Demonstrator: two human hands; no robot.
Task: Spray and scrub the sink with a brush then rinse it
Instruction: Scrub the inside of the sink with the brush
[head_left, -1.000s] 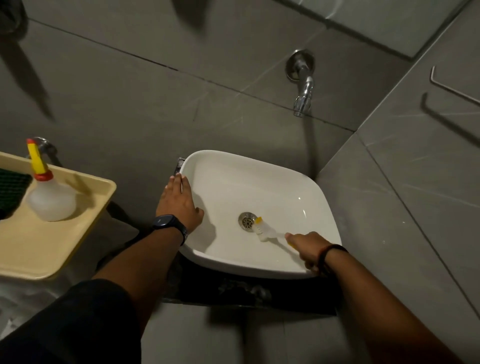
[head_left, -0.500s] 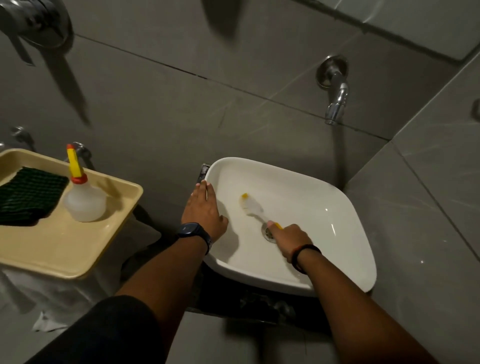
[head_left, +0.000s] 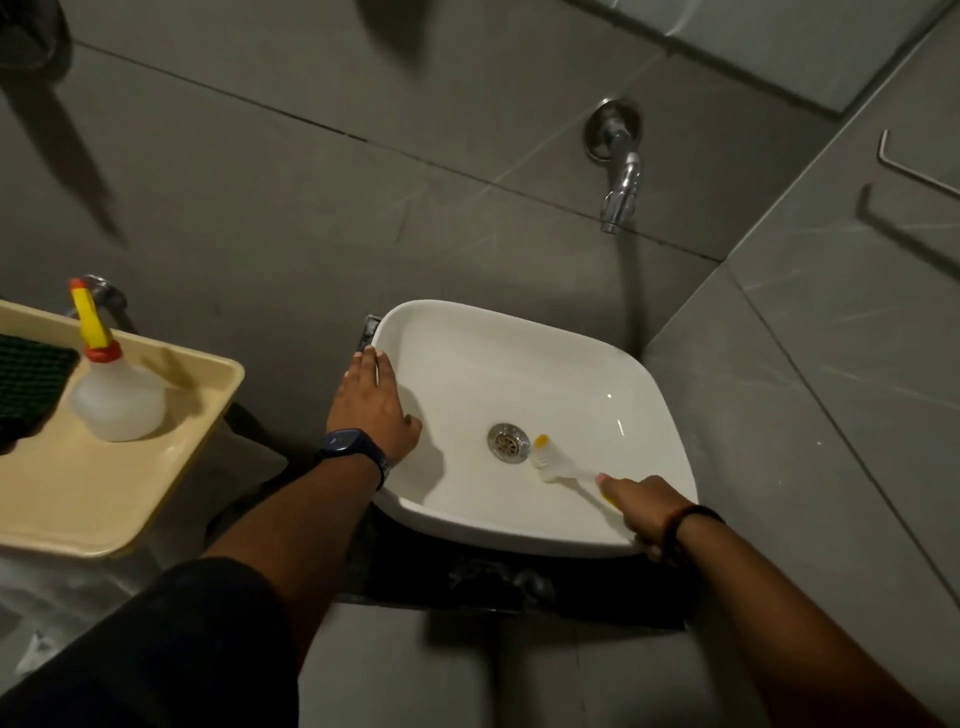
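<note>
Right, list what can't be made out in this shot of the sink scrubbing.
- Head view: the dark green mesh cloth on the beige plastic tray is cut off by the left edge.
- The yellow-and-white brush handle end is hidden inside the right hand.
- Whether spray or foam coats the white ceramic sink is too faint to tell.
- The chrome wall tap shows no handle, so its control is out of view.
</note>
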